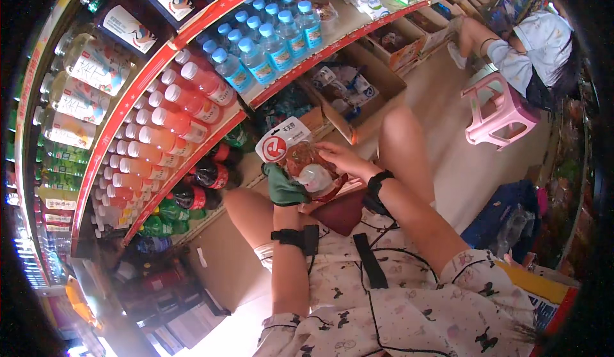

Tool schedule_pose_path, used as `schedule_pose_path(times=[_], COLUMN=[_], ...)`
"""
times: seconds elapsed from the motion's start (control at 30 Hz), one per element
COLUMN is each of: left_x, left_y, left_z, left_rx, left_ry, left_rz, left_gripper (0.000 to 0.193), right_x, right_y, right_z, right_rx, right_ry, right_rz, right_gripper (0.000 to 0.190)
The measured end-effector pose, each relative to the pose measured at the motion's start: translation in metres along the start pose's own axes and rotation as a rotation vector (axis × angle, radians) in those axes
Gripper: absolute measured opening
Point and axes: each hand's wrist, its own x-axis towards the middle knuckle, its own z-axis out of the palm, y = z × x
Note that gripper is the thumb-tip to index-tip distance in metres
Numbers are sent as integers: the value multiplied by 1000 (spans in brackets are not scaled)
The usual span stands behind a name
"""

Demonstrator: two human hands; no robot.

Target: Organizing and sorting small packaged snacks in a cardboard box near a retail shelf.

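Note:
Between my hands is a clear plastic snack packet [304,158] with a white header card bearing red and black writing. It holds reddish-brown contents, and a whitish round part [315,178] shows at its lower end. My left hand [286,187], covered by a green glove or cloth, grips the packet's lower left side; its fingers are mostly hidden. From the right, my bare right hand [346,159] has its fingers on the packet's upper right edge. Below them, over my lap, lies a maroon surface [339,213], whose kind I cannot tell.
Shelves on the left hold pink-orange drink bottles [153,136], blue-capped water bottles [271,45] and larger bottles. An open cardboard box [383,79] of packets sits under the shelf ahead. On the right are a pink plastic stool [501,112] and a crouching person [542,45].

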Motion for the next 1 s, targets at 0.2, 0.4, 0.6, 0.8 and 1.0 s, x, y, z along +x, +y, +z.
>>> schedule_pose_path(times=[0.2, 0.4, 0.6, 0.8, 1.0], left_x=[-4, 8, 38, 46, 58], left_y=[3, -3, -4, -14, -12], left_z=[6, 0, -61, -63, -110], left_rx=[94, -4, 947, 62, 866], left_ry=[-56, -77, -11, 23, -200], left_rz=[13, -132, 287, -68, 439], left_gripper=[39, 30, 33, 23, 34], right_x=[8, 21, 18, 14, 8], right_y=[0, 31, 6, 4, -19], right_z=[11, -5, 2, -8, -1], right_rx=[47, -238, -383, -457, -477], right_ry=[43, 311, 418, 512, 445], right_rz=[-44, -193, -317, -390, -184], right_gripper=[40, 32, 30, 29, 28])
